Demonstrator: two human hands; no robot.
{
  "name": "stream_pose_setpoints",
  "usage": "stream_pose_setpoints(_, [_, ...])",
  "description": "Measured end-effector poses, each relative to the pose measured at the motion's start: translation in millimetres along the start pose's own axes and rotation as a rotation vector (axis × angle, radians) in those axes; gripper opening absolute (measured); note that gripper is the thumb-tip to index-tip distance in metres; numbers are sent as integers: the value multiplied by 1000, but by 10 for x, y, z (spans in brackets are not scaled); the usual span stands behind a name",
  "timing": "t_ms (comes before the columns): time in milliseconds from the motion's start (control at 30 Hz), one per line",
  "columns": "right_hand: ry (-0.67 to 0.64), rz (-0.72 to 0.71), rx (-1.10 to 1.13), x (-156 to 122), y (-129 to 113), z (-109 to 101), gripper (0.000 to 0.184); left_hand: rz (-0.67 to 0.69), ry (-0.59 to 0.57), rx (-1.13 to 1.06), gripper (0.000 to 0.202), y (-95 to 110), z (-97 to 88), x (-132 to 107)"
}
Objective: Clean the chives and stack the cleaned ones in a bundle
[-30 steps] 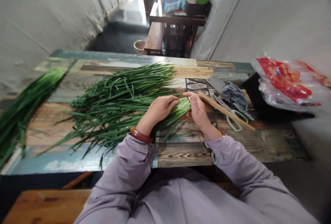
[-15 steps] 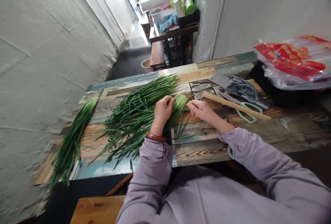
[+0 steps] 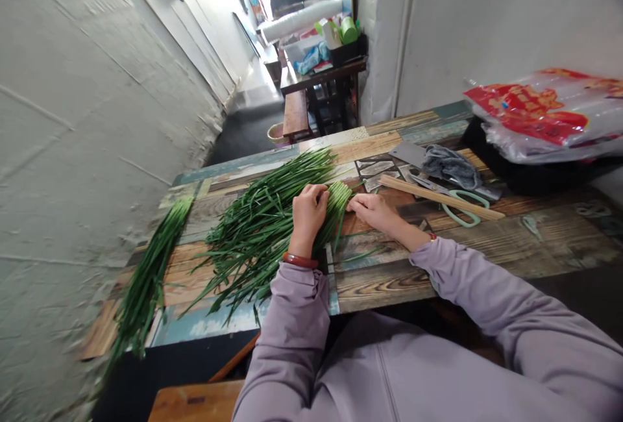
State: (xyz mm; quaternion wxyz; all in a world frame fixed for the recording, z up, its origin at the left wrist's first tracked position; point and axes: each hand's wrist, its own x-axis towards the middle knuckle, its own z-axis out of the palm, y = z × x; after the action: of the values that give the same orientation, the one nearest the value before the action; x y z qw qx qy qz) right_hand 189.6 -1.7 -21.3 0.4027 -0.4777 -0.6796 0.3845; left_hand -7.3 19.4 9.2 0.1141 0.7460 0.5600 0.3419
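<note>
A big pile of long green chives (image 3: 263,221) lies across the patterned wooden table (image 3: 389,279). My left hand (image 3: 307,211) is curled over the cut ends of a chive bunch (image 3: 337,204) and grips it. My right hand (image 3: 372,209) rests on the table right beside those ends, fingers bent toward them; whether it pinches a stalk I cannot make out. Loose stalks lie under my wrists. A red bangle sits on my left wrist.
A second, tidy chive bundle (image 3: 146,279) lies at the table's left end. To the right are bamboo skewers (image 3: 438,196), green-handled scissors (image 3: 460,211), a cleaver with a grey cloth (image 3: 448,165), and a red-printed plastic bag (image 3: 545,117). Another table and a bench stand beyond.
My head has turned left and tilted, so the scene shifted right. My right hand dropped from beside the bunch's ends to the tabletop. My left hand stays on the chives.
</note>
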Motion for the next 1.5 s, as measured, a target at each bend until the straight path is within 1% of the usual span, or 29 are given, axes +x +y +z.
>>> stream_pose_setpoints(67, [-7, 38, 58, 18, -8, 19, 26, -28, 168, -73, 22, 110, -83, -31])
stream_pose_setpoints(133, [13, 60, 115, 34, -1, 48, 26, -115, 295, -268, 27, 305, -128, -149])
stream_pose_setpoints(167, [26, 64, 150, 42, 9, 66, 27, -167, 298, -414, 28, 426, -124, -245])
stream_pose_setpoints(200, [40, 64, 183, 49, 23, 86, 28, -215, 266, -565, 30, 552, -99, -362])
stream_pose_setpoints(267, [58, 59, 227, 53, 56, 124, 30, -283, 129, -808, 30, 787, 8, -624])
stream_pose_setpoints(333, [55, 68, 239, 36, 83, 146, 32, -388, 42, -982, 27, 958, 170, -851])
stream_pose_setpoints(400, [39, 88, 243, -6, 88, 132, 33, -524, 23, -1132, 23, 1051, 339, -978])
stream_pose_setpoints(433, [33, 89, 236, -31, 80, 111, 33, -578, 57, -1193, 21, 1073, 413, -1000])
stream_pose_setpoints(533, [54, 36, 145, -107, 28, 29, 32, -678, 255, -1308, 27, 1090, 566, -950])
stream_pose_setpoints(567, [64, 9, 109, -129, 10, 6, 32, -702, 303, -1344, 30, 1095, 600, -911])
stream_pose_setpoints(667, [70, -57, 1, -185, -16, -36, 32, -735, 340, -1545, 33, 1133, 676, -761])
stream_pose_setpoints(767, [78, -84, -70, -220, -19, -40, 31, -749, 366, -1741, 35, 1165, 725, -584])
stream_pose_setpoints(833, [85, -87, -76, -237, -37, -31, 33, -801, 345, -1805, 37, 1148, 736, -476])
stream_pose_setpoints(900, [90, -94, -52, -254, -77, -22, 34, -834, 365, -1853, 33, 1107, 735, -397])
stream_pose_setpoints(1033, [62, -98, -77, -295, -185, -22, 34, -863, 538, -1873, 24, 1041, 724, -336])
stream_pose_setpoints(1167, [74, -98, -151, -312, -210, -7, 35, -873, 645, -1848, 25, 1052, 739, -343])
stream_pose_setpoints(1300, [118, -113, -171, -284, -125, 31, 34, -874, 671, -1804, 26, 1101, 778, -360])
stream_pose_setpoints(1500, [119, -112, -74, -253, -20, 76, 36, -865, 674, -1816, 22, 1109, 802, -388])
